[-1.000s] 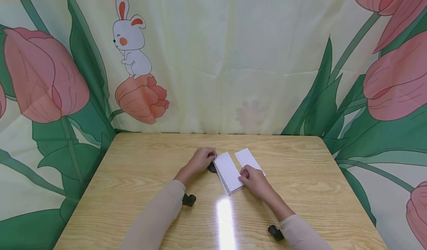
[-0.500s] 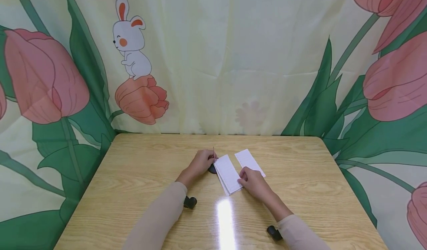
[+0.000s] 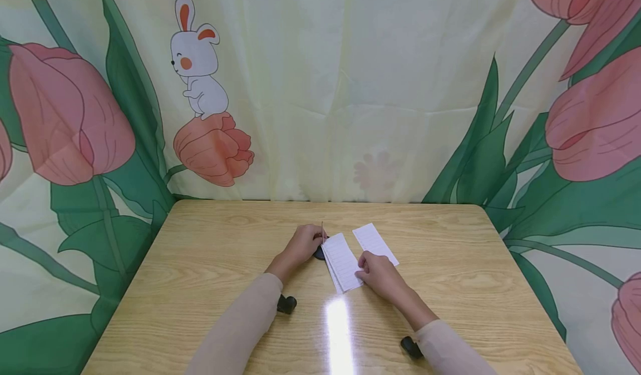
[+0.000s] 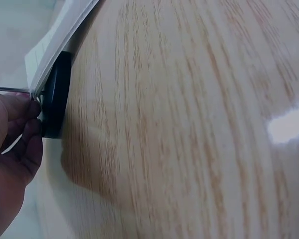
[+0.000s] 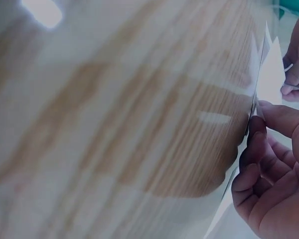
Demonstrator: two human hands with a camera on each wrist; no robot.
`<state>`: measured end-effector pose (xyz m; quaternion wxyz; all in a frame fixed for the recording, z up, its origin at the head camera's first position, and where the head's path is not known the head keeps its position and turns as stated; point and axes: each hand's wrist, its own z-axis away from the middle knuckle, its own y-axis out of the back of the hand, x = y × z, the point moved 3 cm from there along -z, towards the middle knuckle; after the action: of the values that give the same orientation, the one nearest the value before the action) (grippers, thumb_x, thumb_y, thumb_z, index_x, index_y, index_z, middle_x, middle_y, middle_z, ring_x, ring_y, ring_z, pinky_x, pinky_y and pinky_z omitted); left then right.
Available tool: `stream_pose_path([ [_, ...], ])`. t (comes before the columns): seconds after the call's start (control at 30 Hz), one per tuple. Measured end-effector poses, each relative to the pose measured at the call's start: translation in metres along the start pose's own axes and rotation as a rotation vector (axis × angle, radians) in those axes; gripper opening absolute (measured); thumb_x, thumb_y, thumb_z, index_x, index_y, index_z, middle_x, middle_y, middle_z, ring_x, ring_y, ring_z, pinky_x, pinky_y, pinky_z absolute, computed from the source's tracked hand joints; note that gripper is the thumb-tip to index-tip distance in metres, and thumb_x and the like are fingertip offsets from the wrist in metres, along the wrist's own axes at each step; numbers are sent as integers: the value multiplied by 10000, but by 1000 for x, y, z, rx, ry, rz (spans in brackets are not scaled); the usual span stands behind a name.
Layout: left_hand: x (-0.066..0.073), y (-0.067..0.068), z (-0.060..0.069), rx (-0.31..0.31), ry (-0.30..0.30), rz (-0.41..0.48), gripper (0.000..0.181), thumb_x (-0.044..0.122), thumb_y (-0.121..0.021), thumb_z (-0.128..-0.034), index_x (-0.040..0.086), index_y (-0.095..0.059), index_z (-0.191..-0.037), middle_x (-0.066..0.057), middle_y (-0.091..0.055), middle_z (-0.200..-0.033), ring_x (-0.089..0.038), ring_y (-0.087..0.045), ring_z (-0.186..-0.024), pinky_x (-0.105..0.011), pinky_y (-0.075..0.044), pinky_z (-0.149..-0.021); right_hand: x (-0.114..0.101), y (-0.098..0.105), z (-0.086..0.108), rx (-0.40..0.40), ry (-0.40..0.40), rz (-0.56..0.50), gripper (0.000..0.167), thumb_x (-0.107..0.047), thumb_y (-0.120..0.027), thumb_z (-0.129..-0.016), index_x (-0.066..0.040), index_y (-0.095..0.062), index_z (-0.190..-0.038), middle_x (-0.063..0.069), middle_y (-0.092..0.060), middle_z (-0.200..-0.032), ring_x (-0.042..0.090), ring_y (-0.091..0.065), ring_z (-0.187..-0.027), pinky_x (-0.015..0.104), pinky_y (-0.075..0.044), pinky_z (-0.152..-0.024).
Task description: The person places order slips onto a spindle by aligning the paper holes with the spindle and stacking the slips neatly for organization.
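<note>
My left hand (image 3: 302, 243) pinches the thin rod of a bill spike, close above its round black base (image 3: 320, 253). The corner of a small stack of printed white paper slips (image 3: 342, 261) lies against the rod at those fingertips; whether it is pierced I cannot tell. My right hand (image 3: 380, 275) pinches the right edge of the slips between thumb and fingers. In the left wrist view the base (image 4: 57, 97) shows below the paper (image 4: 60, 42). The right wrist view has the right thumb (image 5: 281, 119) on the paper's edge.
Another white slip (image 3: 373, 238) lies flat behind the right hand, partly covered by it. Both hands work above a wood-grain table (image 3: 210, 252). A curtain (image 3: 320, 97) with tulips and a rabbit hangs behind it. Black wrist-worn devices (image 3: 412, 348) sit by the cuffs.
The slips and the right hand have shifted slightly down and to the left. The left hand and the bill spike have moved only a little. Both grips look the same.
</note>
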<state>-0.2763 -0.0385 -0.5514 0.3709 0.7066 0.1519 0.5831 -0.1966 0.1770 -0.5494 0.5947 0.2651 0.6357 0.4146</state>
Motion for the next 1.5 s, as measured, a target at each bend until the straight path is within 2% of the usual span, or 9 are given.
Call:
stream_pose_path([
  [0.23, 0, -1, 0, 4, -12, -13, 174, 17, -634, -1007, 99, -743, -899, -29, -768, -1020, -143, -693, -1010, -287, -562, -825, 0, 1, -1, 1, -1, 40, 189, -162, -815, -888, -110, -639, -936, -36, -591, -726, 116, -530, -660, 294, -459, -618],
  [0.43, 0, -2, 0, 15, -17, -42, 188, 35, -636, -1011, 108, -719, -859, -13, -752, -964, -107, -655, -908, -271, -540, -769, -1, 3, 0, -16, -14, 65, 203, -200, -811, -897, -119, -631, -945, -41, -609, -736, 111, -542, -672, 303, -464, -626],
  [0.63, -2, 3, 3, 22, 20, -46, 110, 75, -648, -1014, 97, -744, -965, -26, -685, -961, -132, -593, -858, -288, -522, -756, 6, 12, 2, -4, -25, 39, 185, -200, -802, -899, -126, -634, -924, -51, -625, -722, 96, -551, -678, 303, -467, -637],
  [0.8, -4, 8, 8, 21, 6, -27, 116, 71, -669, -993, 70, -748, -1078, -66, -662, -1037, -180, -626, -921, -335, -552, -811, 20, 23, 1, 17, -43, -8, 168, -192, -779, -916, -90, -653, -962, -16, -629, -787, 124, -566, -732, 317, -487, -685],
  [1.0, -8, 12, 13, 8, -19, -46, 229, 110, -705, -976, 63, -720, -1200, -94, -666, -1154, -189, -595, -948, -370, -526, -854, 35, 38, 1, 31, -100, -26, 266, -238, -766, -940, -29, -655, -1060, 83, -646, -999, 210, -615, -909, 413, -534, -828],
  [1.17, -10, 11, 17, -18, -22, -40, 335, 105, -715, -966, 53, -671, -1294, -124, -651, -1271, -223, -594, -1008, -410, -520, -911, 46, 46, 0, 56, -93, -21, 351, -248, -753, -946, 23, -635, -1137, 148, -642, -1085, 291, -629, -1012, 485, -522, -912],
  [1.3, -10, 11, 21, -37, -24, -26, 414, 93, -727, -953, 46, -636, -1355, -145, -626, -1358, -278, -609, -1164, -459, -507, -1020, 54, 49, -1, 68, -104, -9, 423, -277, -751, -948, 42, -609, -1186, 164, -634, -1111, 305, -620, -1040, 494, -516, -921],
  [1.5, -9, 10, 22, -55, -38, -29, 495, 79, -754, -926, 32, -606, -1396, -156, -602, -1407, -310, -574, -1280, -474, -469, -1089, 60, 49, -5, 55, -149, 12, 477, -331, -762, -936, 40, -579, -1176, 140, -579, -1042, 263, -547, -928, 431, -483, -824],
])
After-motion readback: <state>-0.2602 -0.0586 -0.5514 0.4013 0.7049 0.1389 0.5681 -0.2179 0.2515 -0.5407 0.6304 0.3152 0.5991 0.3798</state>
